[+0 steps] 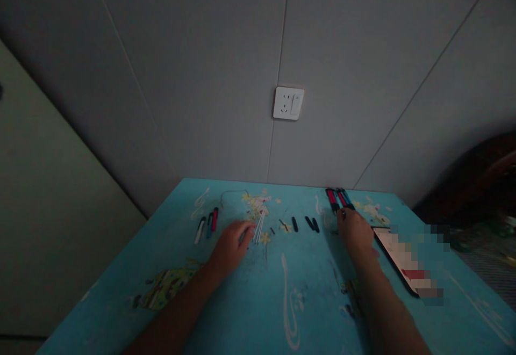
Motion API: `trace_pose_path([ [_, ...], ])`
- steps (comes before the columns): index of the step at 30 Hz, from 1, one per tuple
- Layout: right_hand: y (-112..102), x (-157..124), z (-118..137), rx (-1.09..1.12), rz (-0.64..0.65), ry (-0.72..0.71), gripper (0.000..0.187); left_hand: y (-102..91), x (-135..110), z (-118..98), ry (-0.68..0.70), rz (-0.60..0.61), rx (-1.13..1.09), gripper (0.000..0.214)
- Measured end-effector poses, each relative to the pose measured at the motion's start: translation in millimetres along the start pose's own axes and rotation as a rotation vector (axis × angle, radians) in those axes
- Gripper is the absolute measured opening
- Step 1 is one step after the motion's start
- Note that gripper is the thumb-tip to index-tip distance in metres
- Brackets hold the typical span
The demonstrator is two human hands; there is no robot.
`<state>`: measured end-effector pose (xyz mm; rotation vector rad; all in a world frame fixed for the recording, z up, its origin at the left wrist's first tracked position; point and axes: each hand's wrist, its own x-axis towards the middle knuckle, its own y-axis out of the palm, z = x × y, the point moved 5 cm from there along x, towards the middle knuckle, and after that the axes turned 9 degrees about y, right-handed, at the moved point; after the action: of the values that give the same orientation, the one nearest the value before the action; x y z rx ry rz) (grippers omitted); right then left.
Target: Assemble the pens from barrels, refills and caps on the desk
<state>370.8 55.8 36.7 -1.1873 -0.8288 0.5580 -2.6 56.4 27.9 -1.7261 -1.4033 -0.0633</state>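
A grey panelled wall (342, 49) fills the upper part of the view, with a white socket plate (288, 103) set on a seam above the far edge of the turquoise patterned surface (306, 301); the light is dim throughout. On the right side of the surface lies a flat card or booklet (393, 247), partly blurred out, just beside the right forearm.

The left hand (230, 247) rests palm down near the middle of the surface, fingers loosely curled and their tips touching a small bunch of thin white refills (259, 226) that lie fanned towards the far edge; whether the fingers actually pinch one cannot be told. The right hand (355, 231) lies flat further right, fingers stretched forward, the fingertips meeting the near ends of a cluster of red and blue pens (337, 199) lying side by side at the far edge; it does not look closed around any of them.

Left of the left hand, three more pens (207, 225), white, blue and red, lie side by side, apart from the hand; between the two hands a few small dark caps (306, 223) sit scattered.
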Motion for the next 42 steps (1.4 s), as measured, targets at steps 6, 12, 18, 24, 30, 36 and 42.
trace_pose_path([
  [6,-1.9,-6.6,5.1,-0.015,-0.017,-0.062,0.039,10.5,-1.5,-0.7,0.074,0.151,0.158,0.026],
  [12,-0.5,-23.3,26.3,0.047,-0.009,-0.206,0.035,16.2,-2.6,-7.0,0.107,0.221,0.147,0.023],
  [18,4.0,-63.4,69.5,0.219,0.1,-0.459,0.03,-3.2,1.2,10.8,0.032,0.14,0.354,0.023],
  [24,-4.9,-129.2,116.5,0.369,0.192,-0.766,0.028,-43.7,-1.2,49.8,-0.233,0.073,0.744,0.024],
  [30,-4.8,-166.7,146.9,0.37,0.117,-0.918,0.027,-50.3,-8.6,63.5,-0.345,0.056,0.78,0.031],
  [36,-6.0,-165.9,151.4,0.349,0.108,-0.903,0.021,-42.0,-7.2,59.8,-0.313,0.097,0.748,0.028],
  [42,-14.8,-163.6,149.4,0.348,0.107,-0.883,0.026,-35.8,-6.2,52.9,-0.292,0.109,0.73,0.024],
])
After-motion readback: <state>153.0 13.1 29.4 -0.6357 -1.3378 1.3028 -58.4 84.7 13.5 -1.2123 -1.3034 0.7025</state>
